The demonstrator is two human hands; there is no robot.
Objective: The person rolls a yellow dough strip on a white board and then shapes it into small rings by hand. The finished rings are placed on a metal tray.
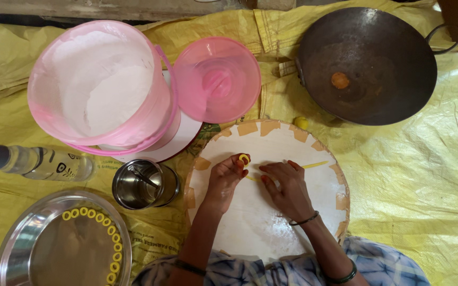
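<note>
Dough work on a round white board [250, 222], its rim patched with tan tape. Left hand [223, 177] has its fingers pinched shut on a small yellow dough ring [244, 158], held just above the board near its upper middle. Right hand [287, 185] lies flat-ish beside it, fingers loosely spread over a thin yellow dough strip [314, 165] that runs out to the right; whether those fingers actually press or grip the strip cannot be told. Risk, as a judgement: the ring looks soft, so too hard a pinch could flatten it or open its join; the thin strip could tear or stick to the floured board if dragged. Finished rings line the edge of a steel plate [33, 249] at lower left, partly cut off by the frame. Steel cup [145, 184] holds something dark, unclear what. Pink bucket [99, 85] of white flour, pink lid [217, 79], clear bottle [33, 161] and dark wok [367, 63] stand around. Strip's left end is hidden under the hands.
</note>
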